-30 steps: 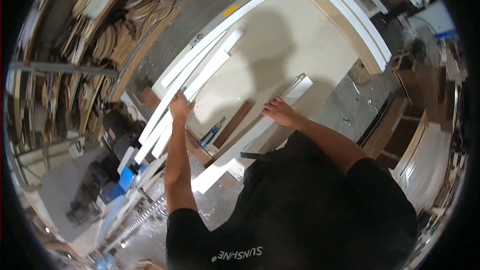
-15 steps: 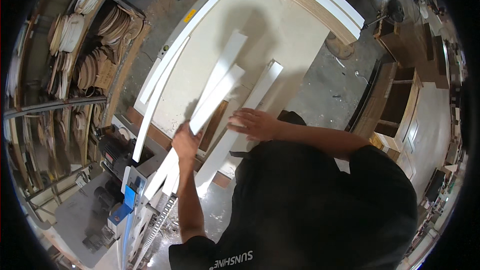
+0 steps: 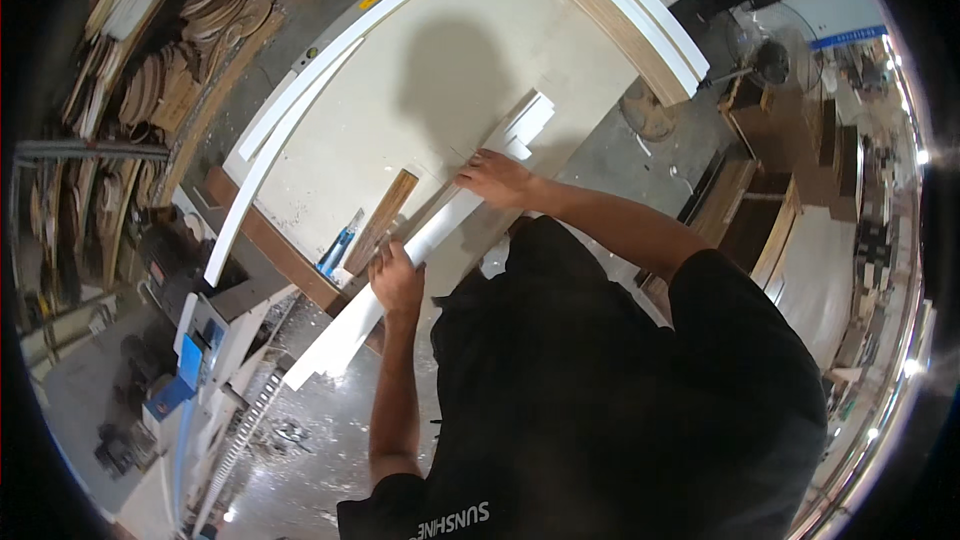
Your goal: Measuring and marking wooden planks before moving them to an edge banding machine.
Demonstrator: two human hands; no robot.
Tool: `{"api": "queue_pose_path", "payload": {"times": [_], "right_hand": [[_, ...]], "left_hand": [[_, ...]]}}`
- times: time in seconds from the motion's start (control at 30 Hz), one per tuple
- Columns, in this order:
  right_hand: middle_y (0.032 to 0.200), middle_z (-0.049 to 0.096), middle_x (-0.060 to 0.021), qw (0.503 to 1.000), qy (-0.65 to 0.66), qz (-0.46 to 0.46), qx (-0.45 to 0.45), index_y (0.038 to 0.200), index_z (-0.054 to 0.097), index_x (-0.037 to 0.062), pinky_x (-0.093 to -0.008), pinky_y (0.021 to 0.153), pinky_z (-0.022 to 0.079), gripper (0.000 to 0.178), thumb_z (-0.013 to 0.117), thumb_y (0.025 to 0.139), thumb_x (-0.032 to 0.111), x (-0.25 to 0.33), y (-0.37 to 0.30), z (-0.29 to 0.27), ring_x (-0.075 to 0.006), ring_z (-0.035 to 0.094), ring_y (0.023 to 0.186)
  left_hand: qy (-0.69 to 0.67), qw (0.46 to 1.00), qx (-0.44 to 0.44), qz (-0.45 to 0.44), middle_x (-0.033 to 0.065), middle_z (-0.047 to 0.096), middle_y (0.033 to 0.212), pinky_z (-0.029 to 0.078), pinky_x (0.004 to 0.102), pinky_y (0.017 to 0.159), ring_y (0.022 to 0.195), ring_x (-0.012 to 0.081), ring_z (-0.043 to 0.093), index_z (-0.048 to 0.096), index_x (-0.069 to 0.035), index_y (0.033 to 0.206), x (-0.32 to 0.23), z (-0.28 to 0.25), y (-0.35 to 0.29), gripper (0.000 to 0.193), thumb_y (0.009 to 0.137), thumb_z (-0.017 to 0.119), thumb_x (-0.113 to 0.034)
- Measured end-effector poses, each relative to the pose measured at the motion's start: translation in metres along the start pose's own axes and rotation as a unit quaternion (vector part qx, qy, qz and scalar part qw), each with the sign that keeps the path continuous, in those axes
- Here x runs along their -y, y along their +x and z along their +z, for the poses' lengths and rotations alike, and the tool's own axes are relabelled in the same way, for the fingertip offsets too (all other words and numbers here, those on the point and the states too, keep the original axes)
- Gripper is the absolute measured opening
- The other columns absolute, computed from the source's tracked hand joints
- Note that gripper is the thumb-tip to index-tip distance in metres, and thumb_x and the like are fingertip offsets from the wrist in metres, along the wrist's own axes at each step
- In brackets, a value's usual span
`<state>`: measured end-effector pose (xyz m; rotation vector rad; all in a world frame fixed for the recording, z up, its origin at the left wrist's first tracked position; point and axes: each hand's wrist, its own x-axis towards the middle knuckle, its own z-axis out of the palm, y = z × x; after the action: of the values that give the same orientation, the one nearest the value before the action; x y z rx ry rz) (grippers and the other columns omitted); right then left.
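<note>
Several white strips (image 3: 440,228) lie gathered side by side, running diagonally along the table's near right edge, with their lower ends out past its near left edge. My left hand (image 3: 397,282) is closed around them near the lower part. Higher up, my right hand (image 3: 497,178) has its fingers curled over the strips' left side. The strips' far ends (image 3: 530,122) sit slightly uneven beyond it. Left of the bundle, a brown wooden piece (image 3: 387,217) lies on the beige tabletop (image 3: 340,155), with a blue utility knife (image 3: 340,245) beside it.
Long white strips (image 3: 300,103) line the table's left side, near a spirit level (image 3: 310,55). More boards (image 3: 600,25) are stacked at the far end. A machine with a blue part (image 3: 190,360) stands at lower left; shelves (image 3: 150,50) hold curved pieces. A fan (image 3: 770,65) stands at right.
The strips that were spread apart are now together in one bundle, shifted right. Both hands moved with them, my right hand farther up. The utility knife and wooden piece are now uncovered.
</note>
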<state>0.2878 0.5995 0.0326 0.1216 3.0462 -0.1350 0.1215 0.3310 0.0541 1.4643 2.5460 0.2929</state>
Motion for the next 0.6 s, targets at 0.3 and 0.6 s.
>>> {"api": "queue_pose_path", "payload": {"times": [0.3, 0.6], "right_hand": [[0.117, 0.072, -0.0135, 0.991, -0.001, -0.101, -0.086, 0.127, 0.064, 0.0099, -0.0482, 0.093, 0.058, 0.046, 0.074, 0.083, 0.020, -0.012, 0.006, -0.022, -0.0334, 0.070, 0.113], [0.120, 0.064, -0.0201, 0.997, 0.040, -0.057, 0.015, 0.129, 0.059, 0.0110, -0.0503, 0.115, 0.045, 0.058, 0.082, 0.077, 0.021, -0.009, -0.002, -0.010, -0.0349, 0.061, 0.126]], "left_hand": [[0.017, 0.999, 0.038, -0.026, 0.0157, 0.073, 0.099, 0.062, 0.0501, 0.078, 0.093, 0.0370, 0.075, 0.058, -0.007, 0.103, 0.004, 0.003, -0.008, 0.031, 0.084, 0.080, -0.018], [-0.266, 0.885, 0.380, -0.041, 0.0274, 0.052, 0.157, 0.040, 0.0415, 0.121, 0.149, 0.0336, 0.048, 0.042, 0.004, 0.159, 0.082, -0.029, 0.045, 0.107, 0.091, 0.069, -0.073]]}}
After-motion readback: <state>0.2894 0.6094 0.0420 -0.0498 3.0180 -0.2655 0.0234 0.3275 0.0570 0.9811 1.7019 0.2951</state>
